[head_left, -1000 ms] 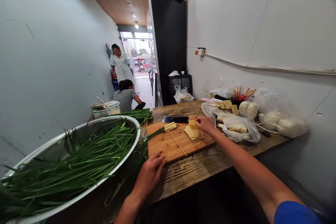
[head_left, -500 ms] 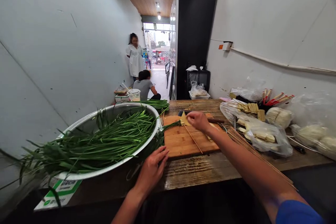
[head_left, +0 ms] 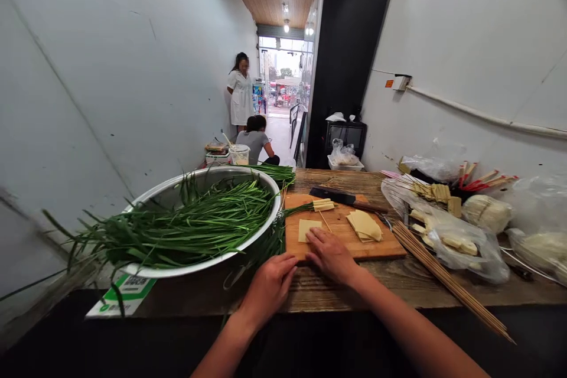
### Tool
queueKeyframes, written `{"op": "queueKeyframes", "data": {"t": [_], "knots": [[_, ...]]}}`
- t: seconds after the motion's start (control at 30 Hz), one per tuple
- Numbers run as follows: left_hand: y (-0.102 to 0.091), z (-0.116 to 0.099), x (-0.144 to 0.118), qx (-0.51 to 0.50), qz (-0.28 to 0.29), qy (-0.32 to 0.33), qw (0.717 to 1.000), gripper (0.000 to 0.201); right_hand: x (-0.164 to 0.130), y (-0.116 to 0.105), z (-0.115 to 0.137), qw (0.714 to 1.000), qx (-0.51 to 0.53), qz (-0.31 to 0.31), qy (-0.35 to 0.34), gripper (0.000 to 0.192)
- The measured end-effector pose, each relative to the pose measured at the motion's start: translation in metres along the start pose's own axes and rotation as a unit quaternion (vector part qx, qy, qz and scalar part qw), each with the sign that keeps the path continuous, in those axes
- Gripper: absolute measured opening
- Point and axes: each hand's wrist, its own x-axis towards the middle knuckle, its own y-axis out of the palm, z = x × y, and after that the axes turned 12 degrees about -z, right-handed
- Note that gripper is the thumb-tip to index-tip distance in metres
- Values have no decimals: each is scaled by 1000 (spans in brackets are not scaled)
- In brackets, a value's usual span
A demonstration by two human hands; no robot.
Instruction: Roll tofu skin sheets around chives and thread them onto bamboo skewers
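Note:
My right hand (head_left: 330,256) lies over the front of the cutting board (head_left: 290,248), its fingertips on a flat square tofu sheet (head_left: 309,229). Close to the board's front left corner rests my left hand (head_left: 271,284), fingers loosely bent and apart from the thumb, with nothing visible in it. Behind the right hand a thin wooden skewer (head_left: 325,221) runs toward several pale rolls (head_left: 323,205) wrapped around green stalks; its near end is hidden. More tofu sheets form a stack (head_left: 364,226) on the board's right side. A dark-bladed knife (head_left: 332,194) lies along the back.
A big metal basin (head_left: 275,204) of long green leaves (head_left: 212,215) stands left. At right lie a bundle of skewers (head_left: 447,274), a plastic bag (head_left: 489,263) with pale pieces, and red-ended sticks (head_left: 482,180). Two people (head_left: 241,97) are farther back.
My right hand has come down from the board's back, where it held a tofu sheet, to the front left; a sheet now lies flat there. My left hand's fingers are drawn closer together.

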Motion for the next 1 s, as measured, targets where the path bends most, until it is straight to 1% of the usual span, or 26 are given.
{"op": "queueKeyframes", "data": {"t": [0.07, 0.17, 0.27, 0.37, 0.43, 0.5, 0.57, 0.63, 0.67, 0.73, 0.77, 0.8, 0.87, 0.93, 1.0], "knots": [[-1, -5, -1, -3, 7, 2, 1000, 28, -2, 5, 9, 1000, -7, 8, 4, 45], [-3, -8, -5, 0, 13, -3, 1000, 26, -11, 8, 18, 1000, -6, 25, 0, 46], [-4, -6, -7, 12, 24, -17, 999, 26, -21, 9, 18, 999, 3, 43, -17, 48], [-6, -8, -7, 35, 37, -29, 998, 24, -25, 10, 14, 998, -1, 57, -22, 50], [-12, -14, -7, 38, 46, -25, 998, 23, -23, 9, 10, 997, -3, 68, -33, 53], [-26, -23, -8, 10, 61, -6, 998, 23, -14, 2, 8, 997, 13, 64, -43, 52], [-50, -32, -9, -43, 87, 27, 995, 25, 6, -11, 9, 998, 45, 26, -30, 44], [-83, -34, -7, -76, 118, 65, 988, 26, 36, -28, 15, 996, 86, -33, -6, 35], [-100, -32, -5, -66, 109, 70, 989, 26, 54, -36, 21, 993, 111, -48, -6, 31], [-133, -19, 5, 19, 57, 56, 997, 27, 94, -46, 37, 989, 137, -45, -24, 27], [-146, -9, 13, 77, 33, 43, 996, 27, 113, -47, 47, 989, 138, -31, -43, 24], [-156, 2, 21, 132, 39, 27, 990, 26, 132, -44, 58, 989, 134, -8, -68, 21], [-169, 26, 38, 233, 88, -7, 968, 24, 162, -31, 81, 985, 108, 74, -115, 18], [-170, 46, 53, 317, 135, -36, 938, 24, 181, -12, 103, 978, 58, 147, -138, 18], [-167, 61, 66, 363, 160, -34, 917, 21, 189, 6, 121, 968, -2, 208, -144, 23]]}}
